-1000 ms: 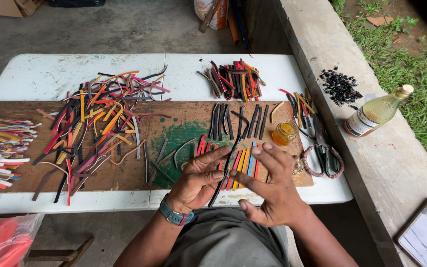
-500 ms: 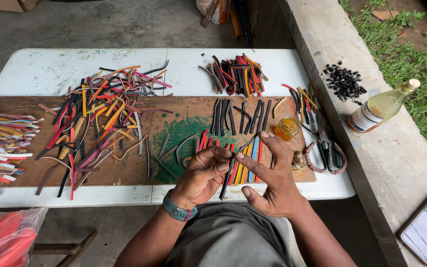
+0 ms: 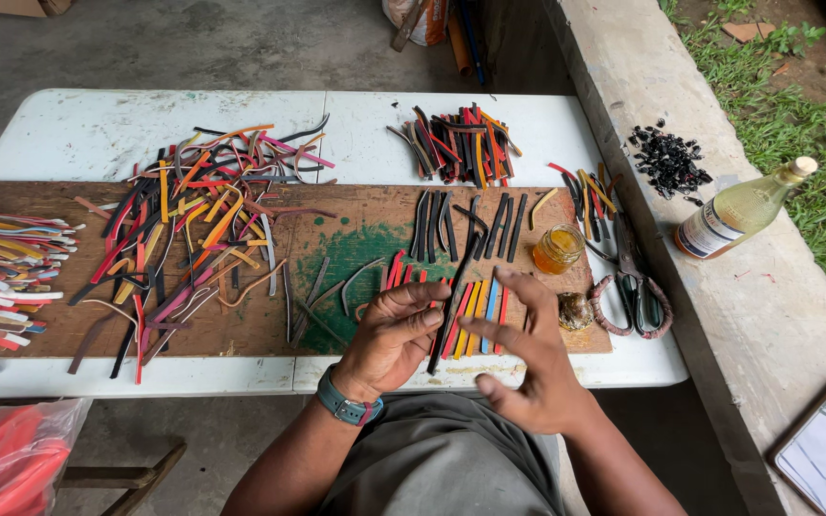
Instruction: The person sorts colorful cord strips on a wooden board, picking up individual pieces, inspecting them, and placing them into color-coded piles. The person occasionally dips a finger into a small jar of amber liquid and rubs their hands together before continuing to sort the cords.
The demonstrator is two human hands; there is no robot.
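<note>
Left hand [image 3: 396,336]: fingers curled loosely, tips closed on a long black strip [image 3: 458,287] that runs from 7 o'clock up to 1 o'clock across the board. A teal wrist band [image 3: 344,405] sits at the hand's 7 o'clock.

Right hand [image 3: 528,368]: fingers spread and extended, palm partly open, index tip at or just beside the same black strip; whether it pinches the strip cannot be told.

Directly under both hands: a row of coloured strips [image 3: 478,315], red, orange, yellow and blue, laid side by side on the wooden board [image 3: 270,325], which bears a green paint stain [image 3: 356,258].

At 12 o'clock of the hands: a row of black strips [image 3: 489,222] on the board; beyond it, on the white table [image 3: 78,134], a mixed bundle of strips [image 3: 459,143].

At 2 o'clock: small jar of amber liquid [image 3: 558,248]. At 3 o'clock: a small round brownish object [image 3: 576,311], then scissors with wrapped handles [image 3: 635,291].

At 10 o'clock: a large loose pile of mixed strips [image 3: 193,210]. At 9 o'clock, table edge: a sorted stack of strips [image 3: 2,277].

On the concrete ledge [image 3: 767,315] at 2 o'clock: a heap of black scraps [image 3: 669,162] and a lying bottle of yellowish liquid [image 3: 743,208].
</note>
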